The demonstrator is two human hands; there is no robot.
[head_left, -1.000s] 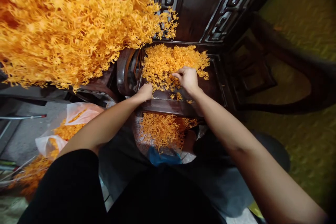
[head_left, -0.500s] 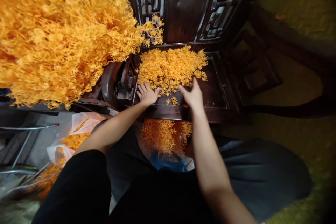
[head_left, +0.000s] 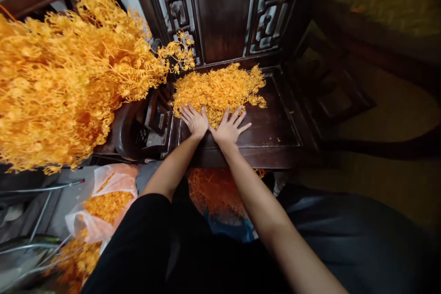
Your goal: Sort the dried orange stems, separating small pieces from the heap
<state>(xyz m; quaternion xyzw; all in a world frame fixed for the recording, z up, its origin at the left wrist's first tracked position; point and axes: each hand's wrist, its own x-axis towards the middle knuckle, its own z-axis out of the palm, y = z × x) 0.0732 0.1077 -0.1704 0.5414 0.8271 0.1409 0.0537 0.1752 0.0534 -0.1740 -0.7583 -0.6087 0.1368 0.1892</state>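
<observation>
A low heap of small orange-yellow artificial-looking flower pieces (head_left: 217, 89) lies on the dark wooden chair seat (head_left: 272, 128), towards its back. My left hand (head_left: 195, 121) is spread at the heap's near left edge, its fingertips touching the pieces. Beside it, my right hand (head_left: 227, 128) is spread too, with fingers fanned at the heap's near edge. The two thumbs come close together or touch between the hands. Neither hand grips anything. The hands cover the front edge of the heap.
A big mass of the same orange pieces (head_left: 62, 82) fills the left side, past the carved armrest (head_left: 126, 131). An open plastic bag (head_left: 110, 206) with more stands below left. Another blue-edged bag (head_left: 218, 193) sits under the seat front. The carved chair back (head_left: 223, 14) rises behind.
My right hand has moved left and turned, its fingers now spread near my left hand. The loose pieces at the seat's front are no longer visible there. The view has shifted slightly.
</observation>
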